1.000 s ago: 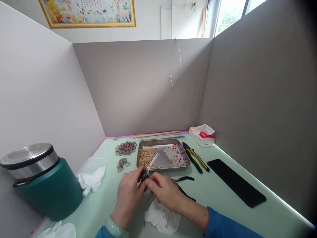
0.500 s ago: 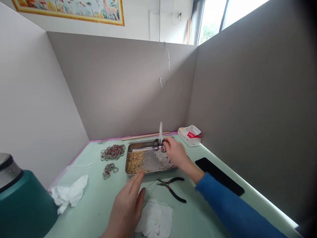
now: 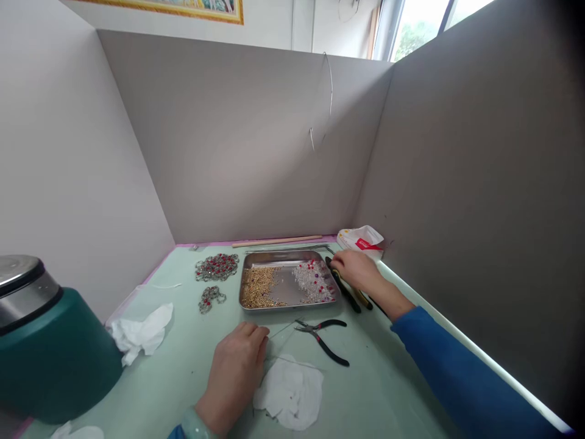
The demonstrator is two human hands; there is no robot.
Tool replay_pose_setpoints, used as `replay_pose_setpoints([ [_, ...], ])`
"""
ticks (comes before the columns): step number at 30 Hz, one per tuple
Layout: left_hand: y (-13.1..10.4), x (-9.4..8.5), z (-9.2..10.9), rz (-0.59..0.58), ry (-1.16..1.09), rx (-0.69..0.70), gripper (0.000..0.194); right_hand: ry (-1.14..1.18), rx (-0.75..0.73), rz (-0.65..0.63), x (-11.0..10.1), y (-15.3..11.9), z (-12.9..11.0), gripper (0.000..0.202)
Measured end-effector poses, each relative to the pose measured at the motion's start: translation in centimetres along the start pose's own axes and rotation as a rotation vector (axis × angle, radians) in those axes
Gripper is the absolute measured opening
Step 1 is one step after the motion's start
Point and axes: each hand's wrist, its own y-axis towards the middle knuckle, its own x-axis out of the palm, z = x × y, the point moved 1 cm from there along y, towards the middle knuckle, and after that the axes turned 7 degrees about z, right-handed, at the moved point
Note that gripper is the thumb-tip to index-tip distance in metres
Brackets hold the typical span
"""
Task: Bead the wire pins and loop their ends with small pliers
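My right hand [image 3: 359, 271] is at the right side of the metal tray, its fingers curled over the head end of pliers [image 3: 350, 296] with black and yellow handles. Its fingertips are partly hidden. My left hand [image 3: 240, 366] rests low in front of the tray, thumb and fingers pinched on a thin wire [image 3: 283, 330] that runs toward black-handled pliers [image 3: 320, 332] lying spread on the table. The steel tray [image 3: 286, 308] holds gold beads [image 3: 259, 286] on its left and clear, red and purple beads [image 3: 315, 281] on its right.
Two heaps of red-beaded metal chain [image 3: 217, 267] lie left of the tray. Crumpled tissue [image 3: 142, 332] sits beside a green flask [image 3: 64, 360]. A flattened tissue [image 3: 292, 393] lies near my left hand. A wooden stick [image 3: 276, 241] and tissue pack [image 3: 361, 239] are at the back.
My right hand has moved from above the tray to the pliers at its right; the scissors it held are no longer visible. My left fingers have closed. The view has tilted down.
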Motion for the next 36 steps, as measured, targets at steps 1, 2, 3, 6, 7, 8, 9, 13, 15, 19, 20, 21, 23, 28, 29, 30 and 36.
replay_pose_setpoints([
  [1,0.1,-0.1,-0.2,-0.017,0.011,-0.020,0.026,0.048,-0.086,-0.049,0.0,-1.3,-1.0,0.023],
  [2,0.1,-0.2,-0.4,-0.025,0.021,-0.039,0.026,0.088,-0.157,-0.099,0.1,-2.7,-2.0,0.019],
  [3,0.2,-0.3,-0.7,-0.031,0.031,-0.061,0.026,0.146,-0.257,-0.156,0.4,-4.1,-3.1,0.015],
  [6,0.4,-0.6,-1.9,-0.001,0.041,-0.133,0.025,0.298,-0.574,-0.159,2.0,-7.4,-6.1,0.013],
  [7,0.4,-0.7,-2.2,0.001,0.028,-0.155,0.025,0.273,-0.609,-0.136,2.8,-8.1,-6.9,0.013],
  [8,0.4,-0.7,-2.5,-0.005,0.007,-0.168,0.025,0.223,-0.620,-0.108,3.6,-8.6,-7.6,0.016],
  [9,0.4,-0.7,-2.8,-0.012,-0.015,-0.174,0.025,0.167,-0.633,-0.090,4.4,-8.9,-8.2,0.018],
  [13,0.4,-0.7,-2.5,-0.031,-0.109,-0.127,0.026,0.075,-0.668,-0.034,6.4,-9.0,-9.3,0.018],
  [15,0.4,-0.8,-1.9,-0.025,-0.168,-0.093,0.027,0.081,-0.682,0.028,6.6,-8.9,-9.2,0.018],
  [19,0.4,-1.2,-0.8,-0.050,-0.304,-0.032,0.029,0.125,-0.660,0.135,6.5,-9.0,-8.9,0.015],
  [20,0.4,-1.3,-0.6,-0.065,-0.321,-0.025,0.029,0.138,-0.657,0.156,6.5,-9.0,-8.9,0.014],
  [21,0.4,-1.3,-0.4,-0.079,-0.330,-0.023,0.029,0.151,-0.657,0.180,6.5,-9.0,-8.9,0.014],
  [23,0.4,-1.3,-0.2,-0.100,-0.346,-0.040,0.028,0.201,-0.671,0.243,6.5,-9.0,-9.0,0.016],
  [28,0.6,-1.3,-0.5,-0.076,-0.463,-0.244,0.025,0.571,-0.627,0.459,5.4,-8.7,-8.5,0.020],
  [29,0.6,-1.4,-0.6,-0.064,-0.517,-0.301,0.024,0.677,-0.576,0.488,5.1,-8.6,-8.3,0.019],
  [30,0.6,-1.6,-0.6,-0.061,-0.596,-0.357,0.022,0.786,-0.509,0.502,4.8,-8.5,-8.0,0.016],
  [36,1.0,-2.8,1.4,-0.217,-1.204,-0.513,0.018,1.323,-0.193,0.080,4.8,-8.9,-8.3,0.014],
])
